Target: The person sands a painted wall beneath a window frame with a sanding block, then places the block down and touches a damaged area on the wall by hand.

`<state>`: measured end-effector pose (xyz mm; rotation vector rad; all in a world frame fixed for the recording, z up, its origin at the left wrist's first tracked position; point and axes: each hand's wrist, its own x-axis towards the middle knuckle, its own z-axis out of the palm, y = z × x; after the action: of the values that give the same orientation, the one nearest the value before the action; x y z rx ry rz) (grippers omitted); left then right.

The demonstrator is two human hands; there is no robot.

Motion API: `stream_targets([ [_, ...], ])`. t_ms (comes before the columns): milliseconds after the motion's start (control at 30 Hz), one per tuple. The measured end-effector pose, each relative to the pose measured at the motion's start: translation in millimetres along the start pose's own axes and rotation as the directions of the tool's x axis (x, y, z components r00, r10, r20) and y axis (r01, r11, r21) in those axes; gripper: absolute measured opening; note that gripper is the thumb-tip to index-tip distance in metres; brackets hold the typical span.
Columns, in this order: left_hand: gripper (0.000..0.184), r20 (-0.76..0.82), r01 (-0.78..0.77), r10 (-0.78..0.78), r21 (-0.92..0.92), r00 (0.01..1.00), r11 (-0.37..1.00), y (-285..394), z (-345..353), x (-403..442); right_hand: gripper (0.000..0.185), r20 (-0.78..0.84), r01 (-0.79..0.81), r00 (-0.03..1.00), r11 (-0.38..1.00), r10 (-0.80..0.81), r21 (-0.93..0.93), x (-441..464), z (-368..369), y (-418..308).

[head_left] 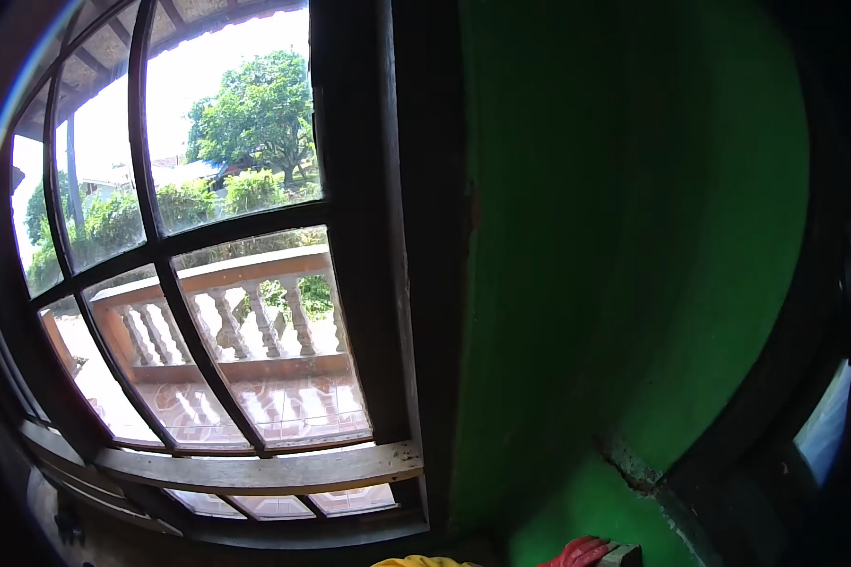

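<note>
At the bottom edge, right of centre, a small part of what looks like my right hand (577,552) shows in red, glove-like fabric. Its bent fingers lie closed against a small block-like object (622,555) with a pale face, whose kind I cannot make out. Further left, a strip of bunched yellow fabric (425,561) pokes up at the same edge; most of it is cut off. My left hand cannot be made out.
A dark-framed paned window (151,250) fills the left side, with a wooden ledge (265,470) across its lower part. Outside stand a balustrade (255,321) and trees. A green wall (624,236) rises on the right, with a damaged patch (633,470) low down.
</note>
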<state>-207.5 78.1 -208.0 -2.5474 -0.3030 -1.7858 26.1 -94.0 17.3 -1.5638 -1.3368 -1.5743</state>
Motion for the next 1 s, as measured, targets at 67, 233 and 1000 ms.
stream_targets([
  [67,0.069,-0.033,0.041,-0.045,-0.115,0.998,0.993,0.2,-1.2,9.1,0.028,0.024,-0.016,1.0,0.999,0.017,-0.043,-0.8,-3.2,1.2],
  [233,0.085,-0.182,0.057,-0.056,0.001,0.982,0.998,-2.0,-22.1,55.1,0.029,-0.061,0.055,0.996,0.995,-0.06,-0.081,-21.3,13.7,17.3],
  [1000,0.117,-0.322,0.479,-0.412,0.164,0.852,0.862,26.6,103.7,-173.9,0.066,0.104,-0.053,0.994,0.977,0.032,0.208,-59.8,30.7,60.5],
])
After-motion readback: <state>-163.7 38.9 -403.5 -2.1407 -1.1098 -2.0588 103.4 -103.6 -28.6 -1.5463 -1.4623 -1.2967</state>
